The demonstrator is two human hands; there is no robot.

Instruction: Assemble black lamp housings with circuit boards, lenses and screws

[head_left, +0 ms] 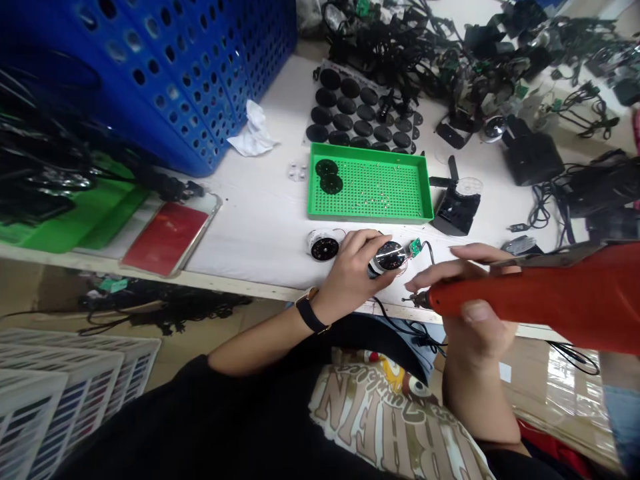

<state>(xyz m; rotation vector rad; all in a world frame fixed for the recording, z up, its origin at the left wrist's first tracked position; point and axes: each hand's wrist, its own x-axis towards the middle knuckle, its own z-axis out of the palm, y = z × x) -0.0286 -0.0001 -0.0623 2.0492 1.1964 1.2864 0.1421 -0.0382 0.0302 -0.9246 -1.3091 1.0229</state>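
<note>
Your left hand was curled closed over a round black-and-silver disc unit, gripping it against the table, with a dark watch on your wrist. Your right hand was closed around the thick orange-red body of a soldering iron, with your fingers lying across it. Its metal tip pointed left, near the disc unit and apparently not touching it.

A small green circuit board with thin wires sat just beside the disc unit. A second round disc unit lay just left of your left hand. All of these were at the near edge of a white table.

Beyond them stood a green perforated tray holding two black discs. Past the tray lay a sheet of black round pads, with tangled black cables farther out. A blue perforated crate stood to the left, near a crumpled tissue. To the right sat a black fixture.
</note>
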